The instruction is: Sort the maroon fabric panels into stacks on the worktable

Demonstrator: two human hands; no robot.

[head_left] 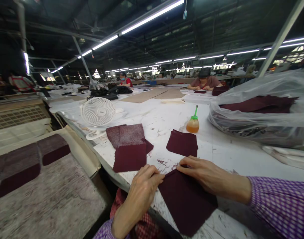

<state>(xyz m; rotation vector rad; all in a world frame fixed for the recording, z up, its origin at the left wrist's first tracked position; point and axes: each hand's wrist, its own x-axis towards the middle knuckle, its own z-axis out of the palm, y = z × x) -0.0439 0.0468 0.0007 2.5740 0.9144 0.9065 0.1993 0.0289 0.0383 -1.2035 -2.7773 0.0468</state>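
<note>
A maroon fabric piece (188,202) lies on the white tabletop in front of me, one corner turned towards my body. Its far edge looks folded over in a narrow strip. My left hand (144,187) pinches the left end of that edge between thumb and fingers. Farther along the same edge, my right hand (204,174) is closed with thumb and fingertips pressed on the fold. Just beyond my hands sits a small stack of maroon pieces (182,143). To its left are more maroon pieces (130,157), some with a greyish, speckled coating.
A white fan (98,112) stands at the table's left edge. Behind the small stack is a bottle of amber liquid (192,125) with a green top. A clear plastic bag (256,119) holds maroon pieces at right. On a lower left surface (67,186) lie coated pieces. People work farther back.
</note>
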